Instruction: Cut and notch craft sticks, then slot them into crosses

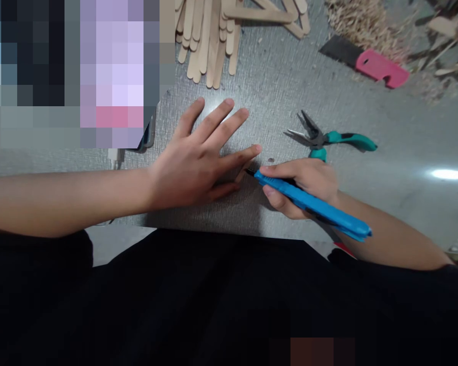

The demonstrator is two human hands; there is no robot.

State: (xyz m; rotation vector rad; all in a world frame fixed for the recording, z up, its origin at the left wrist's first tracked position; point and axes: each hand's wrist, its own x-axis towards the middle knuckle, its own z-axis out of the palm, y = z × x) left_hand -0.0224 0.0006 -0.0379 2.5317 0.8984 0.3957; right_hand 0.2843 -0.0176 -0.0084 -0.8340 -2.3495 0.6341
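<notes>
My left hand (pixel 198 160) lies flat on the grey tabletop with its fingers spread. A small light-brown piece (pixel 241 174), like wood, shows between its index finger and thumb; the rest is hidden beneath the hand. In my right hand (pixel 309 183) is a blue utility knife (pixel 316 203), gripped along its front part. The dark blade points left and its tip meets the small piece. Just beyond my right hand lie pliers (pixel 316 140) with teal handles and spread jaws.
Wooden craft sticks (pixel 208 43) are heaped at the top centre. A pink-handled blade (pixel 381 66) lies at upper right, beside a pile of wood shavings (pixel 366 25) and splintered sticks (pixel 448 30). A white cable plug (pixel 114 157) is at the left, near a blurred-out area.
</notes>
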